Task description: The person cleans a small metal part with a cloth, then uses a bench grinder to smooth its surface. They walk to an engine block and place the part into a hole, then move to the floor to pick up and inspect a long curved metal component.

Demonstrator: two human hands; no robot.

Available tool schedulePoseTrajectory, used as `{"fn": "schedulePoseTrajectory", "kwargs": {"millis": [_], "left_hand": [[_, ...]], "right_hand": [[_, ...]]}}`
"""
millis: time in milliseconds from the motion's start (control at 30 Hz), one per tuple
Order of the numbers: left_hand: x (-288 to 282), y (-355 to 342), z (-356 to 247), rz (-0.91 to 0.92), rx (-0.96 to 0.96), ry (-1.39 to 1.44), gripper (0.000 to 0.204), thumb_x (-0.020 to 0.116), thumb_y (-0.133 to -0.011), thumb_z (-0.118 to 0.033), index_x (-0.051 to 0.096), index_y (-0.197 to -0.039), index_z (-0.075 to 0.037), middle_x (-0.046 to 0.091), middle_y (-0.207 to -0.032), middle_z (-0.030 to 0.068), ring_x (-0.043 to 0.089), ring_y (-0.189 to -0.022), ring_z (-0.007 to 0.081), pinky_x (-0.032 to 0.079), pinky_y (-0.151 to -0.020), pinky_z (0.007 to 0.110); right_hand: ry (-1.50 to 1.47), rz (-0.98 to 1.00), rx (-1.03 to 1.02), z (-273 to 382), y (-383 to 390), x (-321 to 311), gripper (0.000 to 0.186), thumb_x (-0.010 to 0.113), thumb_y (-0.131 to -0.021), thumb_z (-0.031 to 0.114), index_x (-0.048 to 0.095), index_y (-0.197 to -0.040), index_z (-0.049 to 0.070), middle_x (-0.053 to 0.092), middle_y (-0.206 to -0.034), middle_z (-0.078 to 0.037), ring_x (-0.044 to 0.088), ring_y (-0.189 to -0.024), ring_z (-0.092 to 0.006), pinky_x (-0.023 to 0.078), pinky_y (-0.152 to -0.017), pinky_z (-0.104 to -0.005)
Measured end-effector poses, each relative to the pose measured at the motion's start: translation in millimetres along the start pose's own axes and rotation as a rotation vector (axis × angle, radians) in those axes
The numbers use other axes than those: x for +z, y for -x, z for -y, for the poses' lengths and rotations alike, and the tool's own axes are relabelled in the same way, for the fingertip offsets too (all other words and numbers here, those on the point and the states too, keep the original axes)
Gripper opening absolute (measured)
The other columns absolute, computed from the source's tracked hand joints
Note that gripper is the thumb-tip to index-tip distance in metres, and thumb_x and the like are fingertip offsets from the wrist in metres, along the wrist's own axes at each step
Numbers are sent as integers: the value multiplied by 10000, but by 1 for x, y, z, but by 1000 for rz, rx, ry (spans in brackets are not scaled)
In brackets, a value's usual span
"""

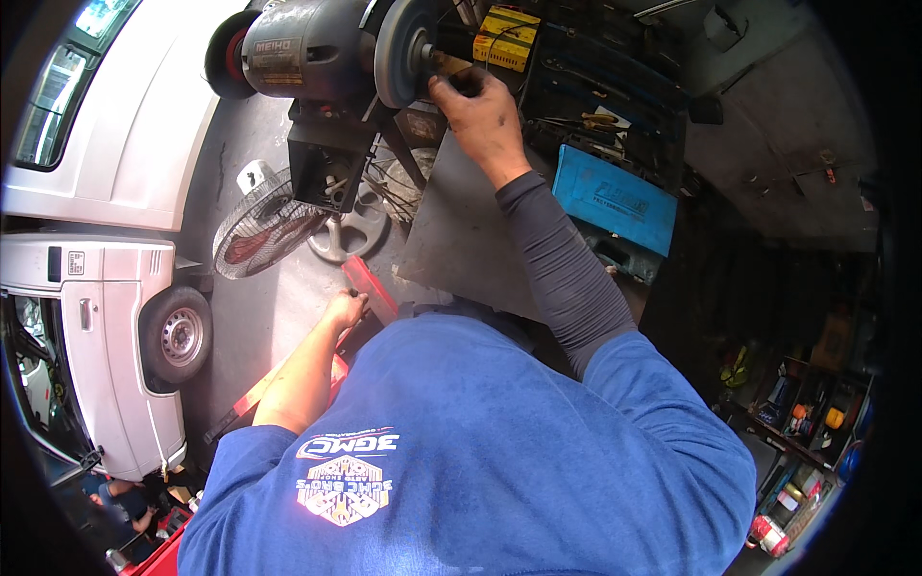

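The grinder stood at the top of the view, its grey wheel just beside the right hand. That arm, in a dark sleeve, slanted forward and leftward over the worktop, fingers and thumb curled; whether this grip pinched anything, I could not tell. The left forearm, bare, angled forward, the left hand curled beside a red bar, its grip likewise unclear. A blue case lay right of the dark sleeve; a fan stood below the grinder.
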State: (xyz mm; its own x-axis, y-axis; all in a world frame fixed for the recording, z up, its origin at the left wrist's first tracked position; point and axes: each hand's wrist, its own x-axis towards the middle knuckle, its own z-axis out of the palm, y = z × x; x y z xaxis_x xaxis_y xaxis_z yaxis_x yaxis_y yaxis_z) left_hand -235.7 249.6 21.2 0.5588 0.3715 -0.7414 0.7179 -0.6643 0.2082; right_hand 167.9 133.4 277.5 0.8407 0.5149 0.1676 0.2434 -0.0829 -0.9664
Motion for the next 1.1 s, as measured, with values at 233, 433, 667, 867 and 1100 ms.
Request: {"fn": "schedulePoseTrajectory", "kwargs": {"millis": [233,433,667,867,1100], "left_hand": [[-8,5,-15,-23,-117,146,411,543,-1055,-355,722,-1327,-105,628,-1447,272,647,-1286,457,515,-1119,482],[-4,-3,-13,-45,-74,144,450,552,-1041,-376,720,-1321,-66,647,-1421,259,652,-1268,452,517,-1102,487],[-14,1,-21,-53,-49,131,470,539,-1051,-377,712,-1339,-49,645,-1416,278,652,-1272,441,513,-1102,488],[-7,1,-15,-47,-118,196,478,548,-1055,-383,709,-1337,-33,649,-1395,304,648,-1282,434,512,-1101,489],[-1,-5,2,7,114,-137,552,562,-1042,-411,688,-1324,46,654,-1394,315,640,-1301,436,504,-1118,472]], "right_hand": [[50,72,-125,12,5,-11,482,835,-836,406,779,-1058,-17,810,-962,-178,792,-901,-278,595,-820,-362],[7,274,-59,3,13,-29,452,785,-926,345,734,-1191,-18,782,-971,-108,724,-776,-222,581,-728,-358],[-939,465,430,-22,11,-47,345,548,-1078,256,617,-1326,26,727,-1116,-105,695,-900,-224,563,-787,-387],[-828,349,289,-21,8,-39,352,616,-1048,214,615,-1341,19,715,-1135,-96,708,-955,-219,579,-857,-385],[-301,177,-140,4,11,-29,369,766,-958,133,656,-1288,9,741,-1163,-95,706,-1036,-172,561,-957,-328]]}}
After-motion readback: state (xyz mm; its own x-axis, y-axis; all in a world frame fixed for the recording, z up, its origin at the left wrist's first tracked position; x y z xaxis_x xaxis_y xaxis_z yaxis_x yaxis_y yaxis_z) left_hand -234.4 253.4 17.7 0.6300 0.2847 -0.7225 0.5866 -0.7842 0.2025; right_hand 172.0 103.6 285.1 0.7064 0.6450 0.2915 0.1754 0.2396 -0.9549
